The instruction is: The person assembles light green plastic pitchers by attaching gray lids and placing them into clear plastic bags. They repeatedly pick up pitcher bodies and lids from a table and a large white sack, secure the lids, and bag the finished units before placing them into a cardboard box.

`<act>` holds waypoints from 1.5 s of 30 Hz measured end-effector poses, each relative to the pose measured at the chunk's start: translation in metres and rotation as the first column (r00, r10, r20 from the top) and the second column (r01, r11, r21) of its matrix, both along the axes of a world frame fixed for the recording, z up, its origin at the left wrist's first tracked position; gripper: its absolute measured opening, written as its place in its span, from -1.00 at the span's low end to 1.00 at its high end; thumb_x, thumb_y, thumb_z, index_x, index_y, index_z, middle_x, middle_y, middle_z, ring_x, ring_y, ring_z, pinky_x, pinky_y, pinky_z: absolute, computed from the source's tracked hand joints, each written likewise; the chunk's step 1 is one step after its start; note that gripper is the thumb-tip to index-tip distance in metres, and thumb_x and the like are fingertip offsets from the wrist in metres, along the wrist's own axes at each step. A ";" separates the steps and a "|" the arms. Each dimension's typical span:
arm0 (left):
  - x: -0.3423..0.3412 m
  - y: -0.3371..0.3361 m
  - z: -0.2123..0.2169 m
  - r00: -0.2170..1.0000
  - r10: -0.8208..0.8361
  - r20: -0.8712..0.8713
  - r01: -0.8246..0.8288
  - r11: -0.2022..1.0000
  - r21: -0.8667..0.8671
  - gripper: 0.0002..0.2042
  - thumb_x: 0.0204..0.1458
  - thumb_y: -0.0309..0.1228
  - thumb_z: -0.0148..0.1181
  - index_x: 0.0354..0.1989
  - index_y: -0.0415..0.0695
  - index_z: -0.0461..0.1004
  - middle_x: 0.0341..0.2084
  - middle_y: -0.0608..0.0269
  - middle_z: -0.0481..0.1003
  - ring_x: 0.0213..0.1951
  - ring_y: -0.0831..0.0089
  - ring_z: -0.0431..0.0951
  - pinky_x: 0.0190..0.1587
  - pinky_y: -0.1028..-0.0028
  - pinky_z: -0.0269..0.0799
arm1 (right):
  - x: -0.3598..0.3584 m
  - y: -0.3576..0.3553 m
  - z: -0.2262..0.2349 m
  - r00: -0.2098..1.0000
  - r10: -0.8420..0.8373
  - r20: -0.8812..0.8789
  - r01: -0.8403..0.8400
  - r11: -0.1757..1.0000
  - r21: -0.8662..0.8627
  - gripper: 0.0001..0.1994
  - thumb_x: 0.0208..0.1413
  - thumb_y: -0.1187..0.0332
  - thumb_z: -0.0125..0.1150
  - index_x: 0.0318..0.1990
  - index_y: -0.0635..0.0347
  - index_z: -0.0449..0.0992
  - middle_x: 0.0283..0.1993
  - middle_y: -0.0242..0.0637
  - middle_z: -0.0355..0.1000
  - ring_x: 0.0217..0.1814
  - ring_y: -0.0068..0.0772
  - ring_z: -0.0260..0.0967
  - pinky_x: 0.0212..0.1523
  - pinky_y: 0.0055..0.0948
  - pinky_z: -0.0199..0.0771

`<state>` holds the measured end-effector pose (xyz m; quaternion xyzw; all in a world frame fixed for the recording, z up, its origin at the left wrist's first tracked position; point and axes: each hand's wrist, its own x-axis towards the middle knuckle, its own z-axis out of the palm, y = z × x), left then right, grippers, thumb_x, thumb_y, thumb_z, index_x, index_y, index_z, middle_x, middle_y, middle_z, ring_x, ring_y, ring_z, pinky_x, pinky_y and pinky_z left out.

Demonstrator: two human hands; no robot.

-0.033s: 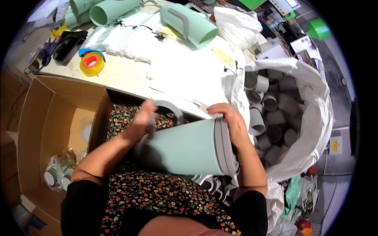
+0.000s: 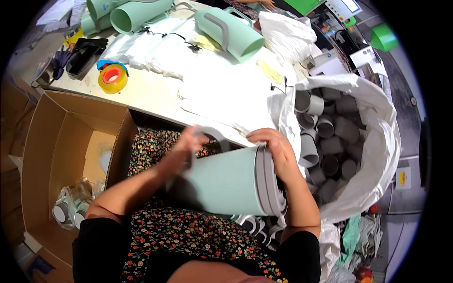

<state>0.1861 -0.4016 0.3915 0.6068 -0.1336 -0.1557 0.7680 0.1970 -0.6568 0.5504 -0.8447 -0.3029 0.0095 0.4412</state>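
Note:
A large light-green tumbler (image 2: 222,181) lies on its side across my lap, its grey lid end to the right. My right hand (image 2: 279,150) is closed round the lid (image 2: 269,181), fingers over its upper edge and palm against its outer face. At the tumbler's upper left side stands a grey curved handle (image 2: 218,136). My left hand (image 2: 191,144) is at this handle, but motion smears its fingers, so their grip cannot be made out. The tumbler's left end is in shadow and partly hidden by my left forearm.
An open cardboard box (image 2: 71,106) with bagged cups stands left. On the right, a white sack (image 2: 377,188) holds several grey cylindrical parts. The table carries yellow tape (image 2: 113,79), clear bags (image 2: 146,49) and light-green tumblers (image 2: 238,40). Another person's hand (image 2: 269,4) shows at the far edge.
My left hand has moved right, and the grey handle has shifted right and slightly down. The tumbler has dropped slightly in view. My right hand stays at the lid.

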 end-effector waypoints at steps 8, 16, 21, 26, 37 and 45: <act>-0.020 -0.012 0.016 0.882 -0.233 0.408 0.088 0.935 0.344 -0.27 0.10 0.18 -0.33 0.17 -0.28 0.15 0.11 -0.11 0.24 0.17 0.08 0.23 0.19 0.29 0.10 | 0.131 -0.043 -0.084 0.934 -0.337 -0.119 0.352 0.924 0.150 -0.75 0.07 0.25 0.13 -0.28 0.30 0.50 -0.22 -0.20 0.47 -0.07 -0.34 0.38 -0.01 -0.41 0.29; -0.016 -0.003 0.020 0.913 -0.172 0.369 0.042 0.941 0.335 -0.29 0.11 0.17 -0.34 0.18 -0.23 0.16 0.08 -0.03 0.28 0.11 0.09 0.30 0.15 0.30 0.14 | 0.169 0.020 -0.190 0.882 -0.470 0.022 0.468 0.881 0.066 -0.82 0.07 0.34 0.11 -0.41 0.31 0.45 -0.40 -0.28 0.38 -0.29 -0.44 0.29 -0.22 -0.51 0.28; -0.013 -0.010 0.026 0.986 -0.147 0.080 0.145 0.989 0.036 -0.34 0.07 0.13 -0.12 0.12 -0.24 0.22 -0.01 0.01 0.35 0.07 0.28 0.33 0.10 0.40 0.19 | 0.094 0.010 -0.142 0.876 -0.127 -0.466 0.303 0.895 0.326 -0.80 0.17 0.36 -0.02 -0.38 0.32 0.45 -0.35 -0.40 0.38 -0.22 -0.57 0.25 -0.09 -0.55 0.19; 0.035 -0.046 0.045 1.000 0.011 0.020 -0.014 0.990 0.143 -0.58 -0.02 -0.14 0.21 -0.16 -0.23 0.35 -0.28 0.19 0.37 -0.24 0.50 0.37 -0.13 0.52 0.29 | 0.051 0.008 -0.139 0.749 0.280 -0.601 0.343 0.612 0.712 -0.82 0.19 0.34 0.01 -0.34 0.30 0.39 -0.28 -0.30 0.41 -0.15 -0.51 0.33 -0.02 -0.51 0.26; 0.123 -0.075 0.021 0.971 0.100 0.216 -0.144 0.969 0.200 -0.82 -0.06 -0.41 0.22 -0.51 -0.16 0.32 -0.49 0.35 0.32 -0.42 0.58 0.28 -0.31 0.57 0.23 | 0.057 -0.016 -0.169 0.774 0.194 -0.602 0.632 -0.201 0.748 -0.66 0.18 0.12 -0.03 -0.18 0.28 0.31 -0.29 -0.18 0.41 -0.20 -0.22 0.42 -0.15 -0.18 0.52; 0.043 -0.059 0.116 0.638 -0.048 0.769 0.120 0.992 -0.038 -0.79 -0.11 -0.69 -0.04 -0.28 -0.18 0.25 -0.44 0.16 0.39 -0.40 0.34 0.43 -0.32 0.46 0.37 | -0.100 -0.067 -0.069 0.945 -0.070 -0.319 0.324 0.328 0.887 -0.72 0.14 0.23 -0.01 -0.13 0.24 0.34 -0.28 -0.23 0.40 -0.19 -0.28 0.39 -0.19 -0.29 0.46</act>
